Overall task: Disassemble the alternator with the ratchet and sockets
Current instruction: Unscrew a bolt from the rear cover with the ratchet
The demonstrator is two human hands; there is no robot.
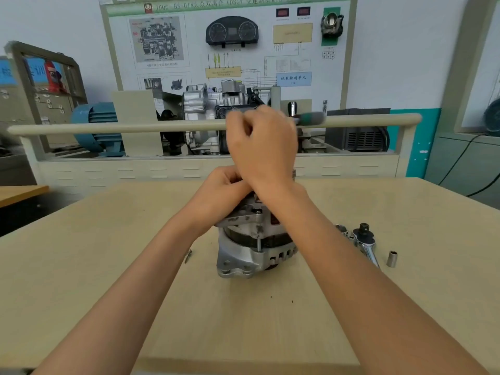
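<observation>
The right hand (261,147) is clenched around a green-handled tool (311,119), blurred, raised above the alternator (254,244); the left hand (224,185) grips the alternator's top at table (108,266) centre. Risk: the unclamped, rounded cast-aluminium housing may tip or skid on the smooth laminate under torque. At 3 o'clock lie the chromed ratchet (366,243) and cylindrical steel sockets (391,259); a loose screw (188,255) at 9 o'clock may roll away.

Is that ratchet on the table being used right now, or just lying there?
Lying unused. The ratchet rests flat on the table, right of the alternator; neither hand touches it.
</observation>
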